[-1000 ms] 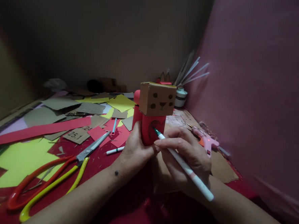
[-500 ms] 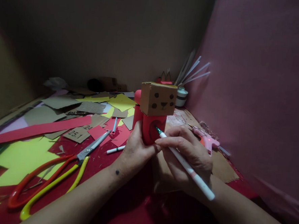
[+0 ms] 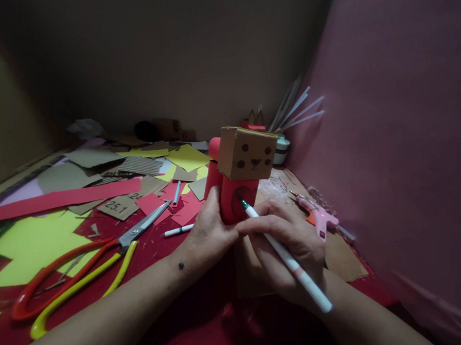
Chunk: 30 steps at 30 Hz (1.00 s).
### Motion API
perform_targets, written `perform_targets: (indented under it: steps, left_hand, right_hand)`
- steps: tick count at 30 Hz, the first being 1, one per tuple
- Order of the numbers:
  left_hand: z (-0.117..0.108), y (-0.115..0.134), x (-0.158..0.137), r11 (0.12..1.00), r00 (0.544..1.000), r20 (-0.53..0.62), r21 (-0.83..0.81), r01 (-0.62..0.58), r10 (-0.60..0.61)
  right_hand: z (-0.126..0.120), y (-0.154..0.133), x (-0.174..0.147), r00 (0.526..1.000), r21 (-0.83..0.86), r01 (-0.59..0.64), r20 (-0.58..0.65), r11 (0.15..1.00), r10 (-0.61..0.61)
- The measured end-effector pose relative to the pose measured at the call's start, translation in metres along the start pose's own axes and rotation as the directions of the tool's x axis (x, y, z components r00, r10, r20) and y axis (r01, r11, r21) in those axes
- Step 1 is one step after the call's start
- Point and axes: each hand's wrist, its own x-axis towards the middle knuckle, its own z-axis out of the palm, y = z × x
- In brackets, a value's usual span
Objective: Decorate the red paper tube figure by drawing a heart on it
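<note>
My left hand (image 3: 213, 228) is wrapped round the red tube body of a cardboard animal figure (image 3: 251, 155). Its box head has dark spots and a nose drawn on the front, and a dark curved line is drawn on the red body. Between the fingers of my right hand (image 3: 288, 244) is a white marker (image 3: 288, 256), tilted, its green tip at the red body within the drawn line. The marker's cap (image 3: 178, 230) seems to lie left of my left hand. Behind the figure stands another red tube (image 3: 213, 179), partly hidden.
Large scissors (image 3: 124, 244) with red and yellow handles lie at the left among yellow paper (image 3: 42, 244), a red strip (image 3: 65, 199) and cardboard scraps. At the right are a pink glue gun (image 3: 317, 214) and a pot (image 3: 281, 150) with white sticks. A pink wall (image 3: 405, 126) rises on the right.
The figure has shifted and turned slightly to the right in my left hand. The marker tip has moved a little right and down on the red body.
</note>
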Motion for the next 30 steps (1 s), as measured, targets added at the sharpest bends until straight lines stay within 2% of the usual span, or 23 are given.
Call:
perform_targets:
  steps: [6, 11, 16, 20, 24, 30]
  left_hand:
    - [-0.0006, -0.002, -0.0013, 0.999, 1.0, 0.0, -0.022, -0.024, 0.024]
    - [-0.0007, -0.0041, -0.0011, 0.999, 1.0, 0.004, -0.035, 0.0, 0.001]
    - [-0.0003, -0.0019, -0.0004, 1.0, 1.0, 0.002, -0.028, -0.009, 0.009]
    - [-0.0005, 0.0008, -0.0014, 1.0, 1.0, -0.014, -0.011, -0.004, 0.004]
    - [-0.0002, 0.0032, -0.0024, 0.997, 1.0, -0.018, -0.076, -0.008, 0.006]
    - [-0.0003, 0.0022, -0.0018, 0.998, 1.0, -0.02, -0.069, -0.008, 0.007]
  right_hand:
    - [-0.0051, -0.0052, 0.0063, 1.0, -0.026, 0.0, -0.021, 1.0, 0.0]
    - [-0.0061, -0.0046, 0.0062, 0.996, -0.1, 0.062, 0.073, 0.993, -0.054]
    - [-0.0065, -0.0045, 0.0055, 1.0, -0.083, 0.022, 0.006, 0.996, -0.022]
    - [-0.0069, -0.0053, 0.0048, 0.998, -0.109, 0.045, 0.056, 0.993, -0.039]
    - [-0.0066, -0.005, 0.003, 0.999, -0.08, -0.037, -0.028, 0.996, 0.035]
    - [-0.0081, -0.0041, 0.0035, 0.999, -0.084, 0.013, 0.037, 0.996, -0.01]
